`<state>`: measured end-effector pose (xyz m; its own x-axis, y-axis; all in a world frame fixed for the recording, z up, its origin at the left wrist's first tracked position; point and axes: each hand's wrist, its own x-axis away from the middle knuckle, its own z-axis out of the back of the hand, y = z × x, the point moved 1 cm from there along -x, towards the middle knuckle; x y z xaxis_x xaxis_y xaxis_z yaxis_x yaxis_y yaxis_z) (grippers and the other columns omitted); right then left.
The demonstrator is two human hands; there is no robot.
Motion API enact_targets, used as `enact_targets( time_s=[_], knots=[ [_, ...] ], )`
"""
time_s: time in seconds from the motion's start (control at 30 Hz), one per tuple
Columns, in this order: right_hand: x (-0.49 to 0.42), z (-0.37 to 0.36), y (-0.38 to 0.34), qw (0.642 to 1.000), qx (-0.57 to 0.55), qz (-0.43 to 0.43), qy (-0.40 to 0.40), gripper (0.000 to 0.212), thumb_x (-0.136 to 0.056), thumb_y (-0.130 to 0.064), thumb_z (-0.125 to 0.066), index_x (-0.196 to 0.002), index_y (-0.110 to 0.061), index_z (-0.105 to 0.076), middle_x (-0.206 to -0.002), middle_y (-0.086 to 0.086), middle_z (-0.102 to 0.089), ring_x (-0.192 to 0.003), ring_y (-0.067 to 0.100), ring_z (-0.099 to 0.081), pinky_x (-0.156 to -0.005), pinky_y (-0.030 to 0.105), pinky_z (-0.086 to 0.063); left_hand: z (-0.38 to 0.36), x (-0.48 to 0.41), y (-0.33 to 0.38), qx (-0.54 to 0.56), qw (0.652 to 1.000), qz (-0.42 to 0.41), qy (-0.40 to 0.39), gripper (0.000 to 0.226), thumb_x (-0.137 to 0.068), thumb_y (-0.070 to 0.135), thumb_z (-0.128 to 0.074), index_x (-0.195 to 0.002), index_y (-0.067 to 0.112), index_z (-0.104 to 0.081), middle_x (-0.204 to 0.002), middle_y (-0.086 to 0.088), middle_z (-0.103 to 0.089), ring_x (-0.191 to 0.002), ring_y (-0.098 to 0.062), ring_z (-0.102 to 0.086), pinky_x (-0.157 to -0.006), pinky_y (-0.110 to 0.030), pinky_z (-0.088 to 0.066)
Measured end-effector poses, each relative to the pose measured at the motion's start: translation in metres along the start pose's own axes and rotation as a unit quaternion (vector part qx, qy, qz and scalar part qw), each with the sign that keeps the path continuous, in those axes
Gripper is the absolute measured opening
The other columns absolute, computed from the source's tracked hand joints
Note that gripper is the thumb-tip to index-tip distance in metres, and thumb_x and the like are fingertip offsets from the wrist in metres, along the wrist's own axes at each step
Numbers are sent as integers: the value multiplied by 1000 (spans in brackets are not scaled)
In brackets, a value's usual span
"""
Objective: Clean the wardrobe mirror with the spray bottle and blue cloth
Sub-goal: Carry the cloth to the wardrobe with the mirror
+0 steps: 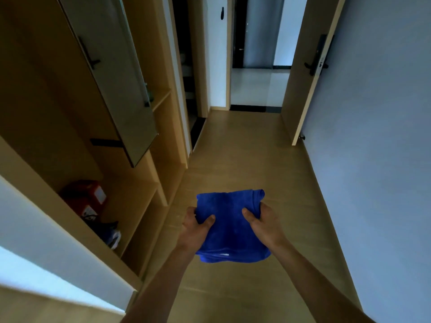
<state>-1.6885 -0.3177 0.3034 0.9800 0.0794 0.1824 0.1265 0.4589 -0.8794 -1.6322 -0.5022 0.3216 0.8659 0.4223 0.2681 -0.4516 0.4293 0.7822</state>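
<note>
Both hands hold the soft, folded blue cloth point(229, 220) out in front, above the pale wooden floor point(233, 159). The left hand point(198, 226) pinches its left edge, thumb on top. The right hand point(261, 220) pinches the right edge the same way. The tall, thin mirror point(112, 73) is on the light wooden wardrobe point(130, 194), up to the left, well apart from the cloth. No spray bottle shows. I think the cloth is being made ready. Next it must go up to the glass.

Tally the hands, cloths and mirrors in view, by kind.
Hands: 2 (left hand, right hand)
Cloth: 1
Mirror: 1
Total: 4
</note>
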Motion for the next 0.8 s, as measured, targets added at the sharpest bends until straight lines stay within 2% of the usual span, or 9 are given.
enact_targets(
  time_s=[0.07, 0.1, 0.17, 0.23, 0.33, 0.43, 0.63, 0.8],
  knots=[
    [-18, 2, -2, 1000, 5, -6, -3, 18, -97, -36, -58, -95, -18, -58, -90, 2, -67, -78, 14, -64, -64, 25, -48, -4, -18, 6, 3, 1000, 7, -1, 54, -98, 40, -66, -139, 9, -50, -136, -7, -59, -123, -25, -58, -81, -19, -33],
    [-28, 2, -3, 1000, 7, -4, -2, 18, -98, -35, -58, -94, -17, -58, -89, 2, -67, -77, 14, -63, -63, 23, -46, -7, -28, 9, 11, 1000, 11, -4, 53, -98, 39, -66, -139, 9, -50, -134, -7, -59, -119, -25, -58, -78, -20, -36],
    [-47, 2, -6, 1000, 11, -2, -2, 19, -98, -33, -58, -95, -15, -58, -88, 2, -66, -75, 11, -61, -59, 18, -41, -12, -50, 12, 20, 1000, 9, -9, 50, -99, 38, -66, -137, 9, -50, -127, -4, -59, -102, -18, -55, -61, -14, -35],
    [-68, 1, -7, 1000, 13, -8, -2, 20, -98, -34, -58, -97, -14, -59, -90, 0, -66, -77, 10, -61, -58, 18, -39, -18, -73, 15, 32, 999, 10, -13, 48, -98, 37, -66, -135, 11, -51, -120, 0, -57, -95, -13, -50, -59, -10, -35],
    [-107, 0, -9, 1000, 5, -17, -3, 20, -98, -35, -58, -99, -15, -59, -92, 0, -67, -83, 14, -64, -62, 22, -44, -29, -115, 21, 61, 998, 20, -26, 50, -97, 38, -67, -137, 14, -48, -119, 4, -54, -102, -16, -52, -81, -25, -42],
    [-151, -1, -16, 1000, 14, -15, 1, 20, -98, -34, -58, -100, -15, -59, -93, 1, -67, -81, 12, -62, -61, 20, -42, -37, -165, 30, 85, 995, 28, -45, 50, -96, 40, -68, -135, 17, -47, -125, 0, -56, -106, -21, -56, -87, -34, -47],
    [-229, -3, -39, 999, 24, -31, 18, 19, -98, -34, -59, -103, -16, -58, -92, -3, -64, -79, 5, -59, -56, 13, -39, -42, -250, 55, 106, 991, 27, -72, 46, -96, 39, -69, -131, 19, -46, -122, 0, -56, -105, -22, -58, -90, -39, -52],
    [-279, -9, -50, 999, 21, -37, 21, 18, -98, -33, -59, -105, -17, -58, -92, -5, -64, -78, 3, -58, -55, 11, -37, -43, -302, 73, 116, 990, 22, -72, 43, -96, 36, -69, -128, 20, -46, -115, 3, -55, -98, -17, -57, -80, -32, -48]
  ],
)
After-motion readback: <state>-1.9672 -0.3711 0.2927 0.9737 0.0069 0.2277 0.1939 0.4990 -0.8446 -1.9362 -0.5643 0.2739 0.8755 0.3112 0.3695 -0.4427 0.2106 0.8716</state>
